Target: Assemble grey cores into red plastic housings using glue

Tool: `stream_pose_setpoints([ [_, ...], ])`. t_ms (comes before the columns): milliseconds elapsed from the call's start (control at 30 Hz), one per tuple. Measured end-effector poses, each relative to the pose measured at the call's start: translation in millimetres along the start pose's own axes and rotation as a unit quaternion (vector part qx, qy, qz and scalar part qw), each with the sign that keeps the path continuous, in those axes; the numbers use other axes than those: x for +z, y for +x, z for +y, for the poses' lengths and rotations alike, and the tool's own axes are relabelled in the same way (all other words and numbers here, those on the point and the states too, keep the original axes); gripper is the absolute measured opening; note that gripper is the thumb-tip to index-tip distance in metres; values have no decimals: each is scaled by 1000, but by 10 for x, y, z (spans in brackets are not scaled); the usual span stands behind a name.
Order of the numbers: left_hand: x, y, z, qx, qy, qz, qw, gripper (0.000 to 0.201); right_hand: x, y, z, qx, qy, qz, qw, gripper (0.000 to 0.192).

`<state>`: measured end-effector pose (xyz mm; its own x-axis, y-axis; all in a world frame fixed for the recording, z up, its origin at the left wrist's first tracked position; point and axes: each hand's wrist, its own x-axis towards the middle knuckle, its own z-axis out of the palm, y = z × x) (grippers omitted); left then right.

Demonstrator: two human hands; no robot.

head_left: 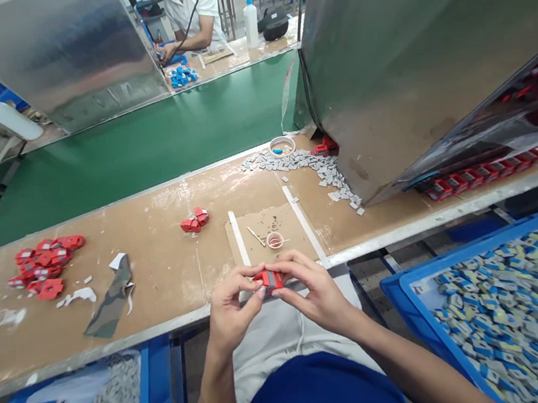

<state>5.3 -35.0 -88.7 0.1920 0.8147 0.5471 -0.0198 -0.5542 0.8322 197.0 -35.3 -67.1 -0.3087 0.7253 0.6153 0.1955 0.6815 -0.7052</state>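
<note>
2 hands (231, 307) hold 1 red part (271, 280) near 1 cup (269, 243).

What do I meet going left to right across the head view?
Pile of red parts, camouflage-patterned strip, small cluster of red parts, left hand, held red part, right hand, row of red parts.

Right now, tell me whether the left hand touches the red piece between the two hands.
Touching. The head view shows the left hand with its thumb tip against the left end of the red piece.
</note>
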Motion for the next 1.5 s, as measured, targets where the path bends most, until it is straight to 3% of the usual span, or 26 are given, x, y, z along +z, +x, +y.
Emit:
stream_pose_setpoints([
  [133,-19,7,-4,10,-7,-15,1000,14,-15,-26,2,-32,-30,2,999,34],
  [267,-38,33,52,7,39,-28,999,17,18,-49,36,-18,-8,-2,1000,38],
  [367,-2,13,56,-1,9,-24,1000,35,102,-76,60,42,127,29,991,42],
  [500,68,-46,-28,-23,-24,1,999,53,190,-109,63,100,285,67,951,43],
  [567,63,-47,-56,3,42,9,999,53,160,-104,52,95,225,70,967,41],
  [667,4,6,-27,62,153,-11,986,51,25,-48,19,17,35,51,998,27],
  [733,-39,60,30,95,182,-35,978,49,-75,12,-13,-37,-47,19,998,17],
  [900,-92,149,160,144,201,-64,967,46,-166,111,-67,-96,-163,-39,981,12],
  [1033,-88,135,163,128,206,-76,967,42,-103,84,-6,-104,-197,-36,974,12],
  [1200,25,179,183,107,203,-102,968,38,-97,-3,25,-31,-103,-23,994,13],
  [1300,-46,317,197,105,192,-179,959,39,-264,-96,-70,20,-50,-19,998,11],
  [1367,-263,468,94,113,222,-221,943,52,-478,-198,-89,50,-45,7,998,10],
  [1400,-410,564,-11,117,270,-184,938,43,-625,-265,-63,63,-63,33,995,9],
  [1433,-565,671,-145,90,354,-107,925,39,-800,-343,-10,75,-94,67,990,9],
  [1500,-847,886,-439,20,475,-8,879,51,-1230,-531,161,105,-196,148,964,9],
])
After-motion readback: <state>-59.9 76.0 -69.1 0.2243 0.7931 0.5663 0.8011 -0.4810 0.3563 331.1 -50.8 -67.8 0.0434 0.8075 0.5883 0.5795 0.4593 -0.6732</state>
